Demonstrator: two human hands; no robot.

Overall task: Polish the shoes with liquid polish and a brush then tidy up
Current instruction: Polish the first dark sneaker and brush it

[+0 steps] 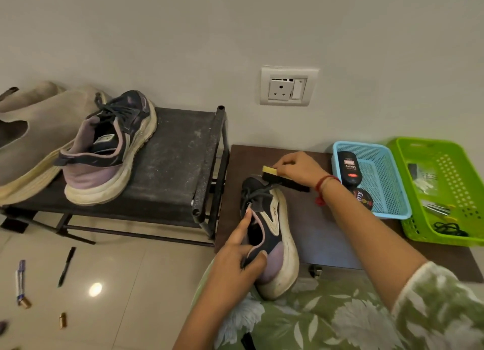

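Status: mid-task, brushing stage, shoe one.

- Left hand (235,258) grips the shoe (272,234) at the heel collar: thumb outside, fingers curled in over the rim, index finger lying straight along the opening. The shoe sits toe-away on the table (322,231), heel at the near edge by my lap.
- Right hand (296,167) is closed round the brush (285,182), bristles down and touching the toe end just past the laces.
- The polish bottle (349,167) lies in the blue basket (392,213), with a round tin (362,197) beside it. I hold neither. My read is that liquid is already on this shoe, but I can't confirm it: no wet sheen shows on the upper.
- Second shoe (110,150) sits on the rack (178,153), well apart from me, untouched by either hand. I can't tell whether it has been polished; its midsole looks as scuffed as the one I'm holding.

Left to do, as I judge it:
1. Finish brushing this upper; heel and near side not yet under the brush.
2. Do or check the second shoe.
3. Brush back into a basket, both shoes onto the rack.
4. A pen (66,265) and small loose bits on the floor may count as tidy-up too.

Call it under halfway.
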